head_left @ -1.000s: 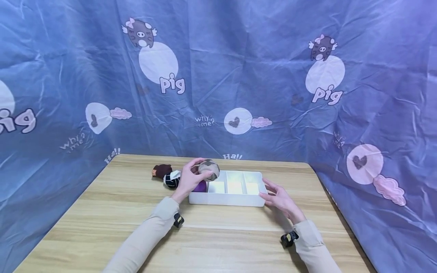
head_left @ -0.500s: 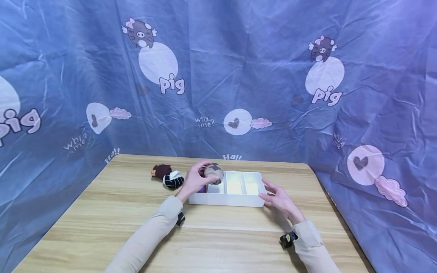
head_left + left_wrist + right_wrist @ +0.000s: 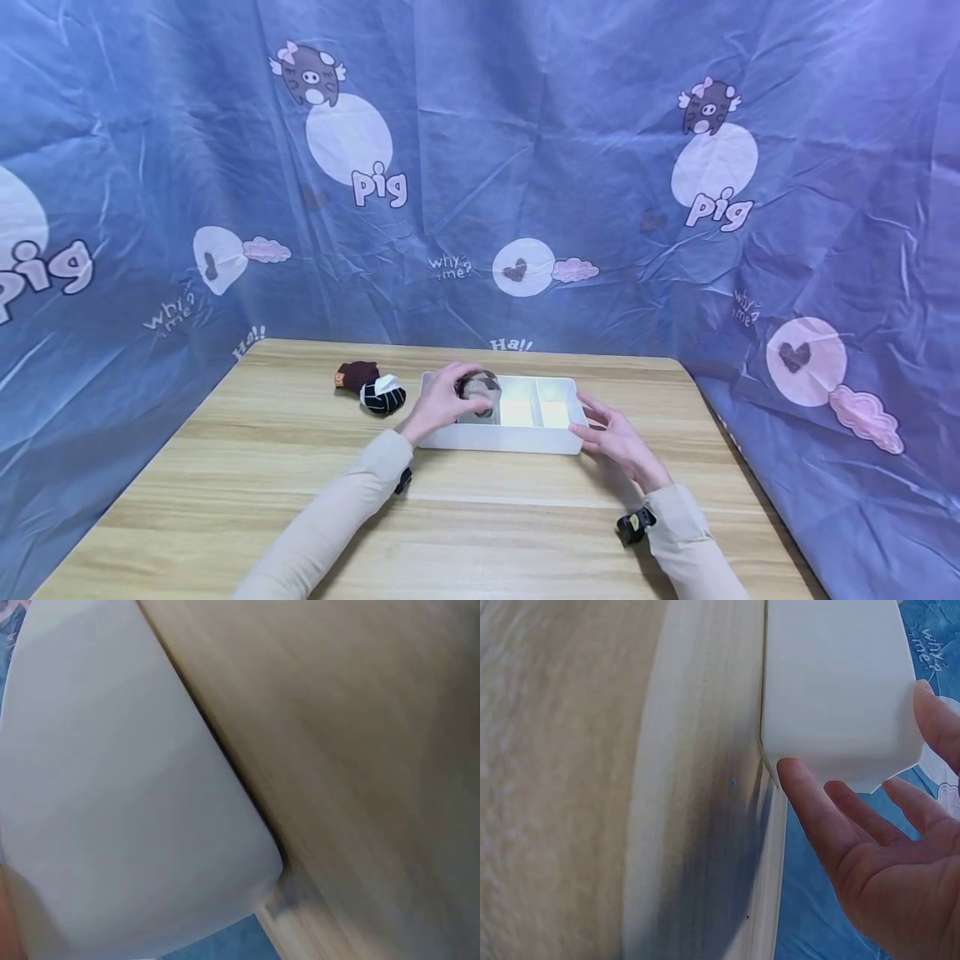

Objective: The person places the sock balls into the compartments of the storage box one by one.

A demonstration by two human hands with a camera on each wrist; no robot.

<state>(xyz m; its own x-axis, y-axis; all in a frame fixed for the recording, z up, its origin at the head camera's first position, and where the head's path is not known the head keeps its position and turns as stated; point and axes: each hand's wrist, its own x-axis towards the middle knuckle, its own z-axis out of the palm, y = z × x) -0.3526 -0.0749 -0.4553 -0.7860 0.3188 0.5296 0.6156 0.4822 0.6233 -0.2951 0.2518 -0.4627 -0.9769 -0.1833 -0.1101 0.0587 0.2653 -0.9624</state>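
Note:
My left hand [image 3: 441,406] grips a beige and brown rolled-up sock [image 3: 483,395] between thumb and fingers, partly lowered into the second compartment from the left of a white divided box [image 3: 498,440]. That hand and wrist cover most of the leftmost compartment. At the box's right end, my right hand [image 3: 618,440] holds the corner, thumb at the front and fingers around the end. The right wrist view has its fingertips [image 3: 791,769] against the box's end wall. In the left wrist view the box's side wall [image 3: 135,787] fills the left part, with a sliver of hand at the edge.
Left of the box lie a dark maroon rolled-up sock [image 3: 357,377] with an orange tag and a black, white-striped one [image 3: 383,397]. All this is on a wooden table [image 3: 495,533]. A blue printed curtain [image 3: 465,183] hangs behind it and along the sides.
My left hand has carried the beige and brown sock rightward and down, from above the box into the second compartment. The purple sock in the leftmost compartment is now hidden. My right hand stays put.

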